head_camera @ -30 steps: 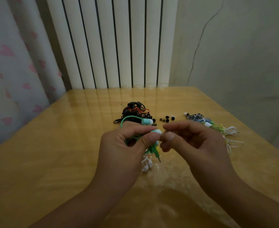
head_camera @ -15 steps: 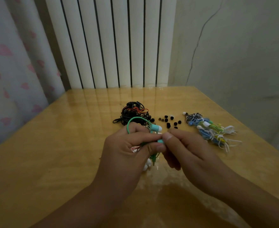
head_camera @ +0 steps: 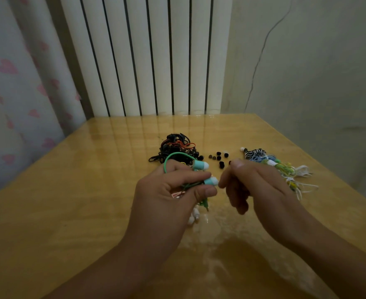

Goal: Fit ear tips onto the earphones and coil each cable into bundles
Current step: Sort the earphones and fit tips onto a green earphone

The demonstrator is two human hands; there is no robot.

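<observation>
left hand [head_camera: 169, 190] is pinching bud [head_camera: 211, 181], nozzle facing right for fitting | right hand [head_camera: 251, 184] is hovering beside it, fingers curled, grip contents unclear | tips [head_camera: 218, 158] are lying just beyond on desk [head_camera: 70, 212]

Left hand [head_camera: 167, 197]: raised over table, fingers curled, thumb and forefinger pinching earbud [head_camera: 211, 181]. Right hand [head_camera: 255, 186]: just right of it, apart, fingers loosely curled, thumb up, holding nothing visible.

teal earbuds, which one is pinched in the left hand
The lower teal earbud, pinched by the left hand between finger and thumb. The upper teal earbud sticks out free above the fingers.
</observation>
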